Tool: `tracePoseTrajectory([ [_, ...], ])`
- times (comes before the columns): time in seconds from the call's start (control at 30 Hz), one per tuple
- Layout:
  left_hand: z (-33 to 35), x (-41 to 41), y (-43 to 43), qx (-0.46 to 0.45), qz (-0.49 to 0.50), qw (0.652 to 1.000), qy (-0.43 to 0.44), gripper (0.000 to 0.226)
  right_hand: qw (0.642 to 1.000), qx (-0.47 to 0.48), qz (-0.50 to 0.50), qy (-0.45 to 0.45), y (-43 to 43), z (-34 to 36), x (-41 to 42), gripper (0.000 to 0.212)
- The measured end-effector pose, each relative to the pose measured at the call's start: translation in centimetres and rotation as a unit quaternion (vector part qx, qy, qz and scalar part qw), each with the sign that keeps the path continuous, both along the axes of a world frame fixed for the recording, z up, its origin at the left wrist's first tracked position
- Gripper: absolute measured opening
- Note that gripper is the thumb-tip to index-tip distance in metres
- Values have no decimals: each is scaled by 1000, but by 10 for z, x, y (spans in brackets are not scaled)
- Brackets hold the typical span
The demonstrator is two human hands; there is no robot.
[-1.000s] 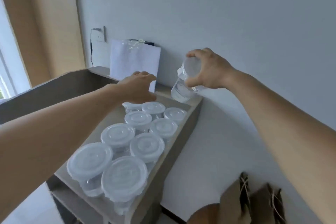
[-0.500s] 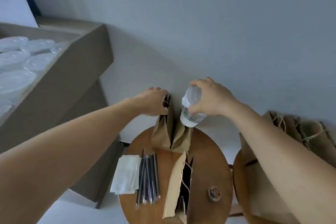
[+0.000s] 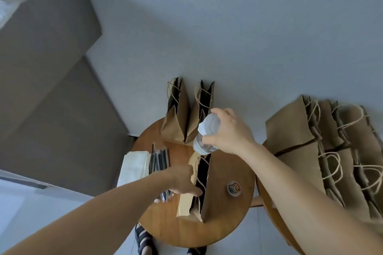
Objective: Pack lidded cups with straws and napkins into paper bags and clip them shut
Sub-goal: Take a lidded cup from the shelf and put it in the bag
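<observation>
My right hand point(image 3: 230, 132) grips a clear lidded cup point(image 3: 206, 134) by its lid and holds it just above the far end of an open brown paper bag point(image 3: 215, 188) standing on the round wooden table point(image 3: 238, 215). My left hand point(image 3: 183, 180) holds the left rim of that bag's mouth, pulling it apart. Left of the bag lie a stack of white napkins point(image 3: 133, 166) and a bundle of dark wrapped straws point(image 3: 159, 159). A small round tin of coloured clips point(image 3: 234, 188) sits to the right of the bag.
Two more open paper bags point(image 3: 187, 118) stand at the table's far edge against the wall. Several paper bags point(image 3: 331, 151) with twine handles lie on a second round table at the right. A grey cabinet point(image 3: 47, 64) rises at the left. My sandalled feet point(image 3: 145, 242) show below the table.
My view swung from the cabinet's cups down to the table. My right hand brought the cup nearer, over the front bag. My left hand left the far bag and took the front bag's rim.
</observation>
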State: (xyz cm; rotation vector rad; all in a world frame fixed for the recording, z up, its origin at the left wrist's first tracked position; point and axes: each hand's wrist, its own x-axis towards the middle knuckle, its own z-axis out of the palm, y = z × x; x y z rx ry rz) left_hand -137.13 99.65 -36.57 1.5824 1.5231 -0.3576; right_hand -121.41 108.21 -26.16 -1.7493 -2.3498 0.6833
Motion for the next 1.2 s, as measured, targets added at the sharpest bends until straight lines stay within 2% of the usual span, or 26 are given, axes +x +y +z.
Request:
tracePoseTrajectory([
  [0.07, -5, 2, -1, 16, 38, 999, -32, 34, 1000, -7, 0, -11, -4, -5, -3, 92],
  [0.13, -8, 2, 0, -6, 82, 995, -59, 20, 999, -5, 4, -38, -9, -9, -5, 91],
  [0.33, -13, 0, 3, -53, 244, 963, -99, 17, 996, 0, 40, -85, -11, -1, 5, 86],
  [0.47, -11, -2, 7, -64, 274, 952, -118, 20, 982, 18, 124, -143, -14, 5, 9, 86],
  [0.6, -8, 5, 5, -88, 306, 937, -140, 22, 929, 70, 279, -233, -27, -7, 5, 88],
  [0.7, -10, 9, -1, -83, 324, 929, -160, 28, 898, 73, 342, -267, -38, -30, 3, 87],
  [0.77, -12, 8, -7, -72, 333, 923, -176, 23, 913, 33, 322, -249, -42, -47, 7, 89],
  [0.83, -15, 4, -13, -63, 349, 916, -189, 16, 947, -43, 241, -209, -43, -60, 13, 89],
  [0.9, -17, 0, -21, -57, 350, 917, -183, 13, 962, -104, 163, -191, -42, -70, 17, 87],
  [1.0, -19, -1, -27, -28, 292, 945, -143, 12, 955, -82, 127, -254, -50, -88, 9, 82],
  [1.07, -18, 2, -25, 12, 250, 963, -98, 10, 936, -54, 124, -326, -53, -101, -2, 82],
  [1.2, -13, 11, -19, 29, 229, 970, -75, 12, 915, -81, 108, -379, -41, -120, -19, 86],
])
